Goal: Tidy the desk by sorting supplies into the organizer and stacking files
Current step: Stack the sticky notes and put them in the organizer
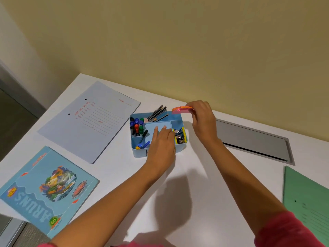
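Observation:
A light blue desk organizer sits mid-desk with markers, pencils and binder clips in its compartments. My left hand rests with straight fingers on the organizer's middle compartment and front rim. Just above the organizer's far right corner, my right hand pinches a pink and orange sticky-note pad. A pale blue file lies to the left, a picture-covered blue notebook at the near left, and a green file at the right edge.
A grey cable hatch is set into the white desk behind my right arm. The yellow wall runs along the desk's far edge. The desk's left edge drops off to the floor.

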The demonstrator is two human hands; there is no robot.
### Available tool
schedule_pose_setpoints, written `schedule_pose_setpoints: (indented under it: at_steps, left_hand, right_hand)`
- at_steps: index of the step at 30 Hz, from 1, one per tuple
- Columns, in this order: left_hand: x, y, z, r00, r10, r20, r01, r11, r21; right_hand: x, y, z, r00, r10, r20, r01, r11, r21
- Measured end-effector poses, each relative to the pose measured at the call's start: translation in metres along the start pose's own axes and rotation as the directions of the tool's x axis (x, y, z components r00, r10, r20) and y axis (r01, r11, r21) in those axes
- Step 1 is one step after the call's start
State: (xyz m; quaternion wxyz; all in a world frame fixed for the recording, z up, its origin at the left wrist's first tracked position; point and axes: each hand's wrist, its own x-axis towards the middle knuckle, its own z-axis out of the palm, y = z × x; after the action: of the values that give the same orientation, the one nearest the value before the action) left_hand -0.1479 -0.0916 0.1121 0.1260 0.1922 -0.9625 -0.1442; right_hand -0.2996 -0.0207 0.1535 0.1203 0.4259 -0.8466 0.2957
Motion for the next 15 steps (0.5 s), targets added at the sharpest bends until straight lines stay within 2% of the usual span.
schedule_pose_setpoints:
  at_steps: [7, 10, 15]
  left_hand:
    - [0.046, -0.011, -0.003, 0.985, -0.161, 0.067, 0.155, 0.984, 0.085]
    - [0.05, -0.023, -0.003, 0.976, -0.216, 0.03, 0.214, 0.976, 0.047]
    - [0.054, -0.034, 0.0, 0.975, -0.222, -0.017, 0.222, 0.975, -0.03]
  right_hand:
    - [0.024, 0.009, 0.026, 0.983, -0.11, 0.145, 0.112, 0.994, -0.008]
    - [0.028, 0.009, 0.034, 0.987, -0.071, 0.141, 0.069, 0.997, 0.02]
    - [0.032, 0.004, 0.041, 0.985, -0.034, 0.172, 0.024, 0.998, 0.062]
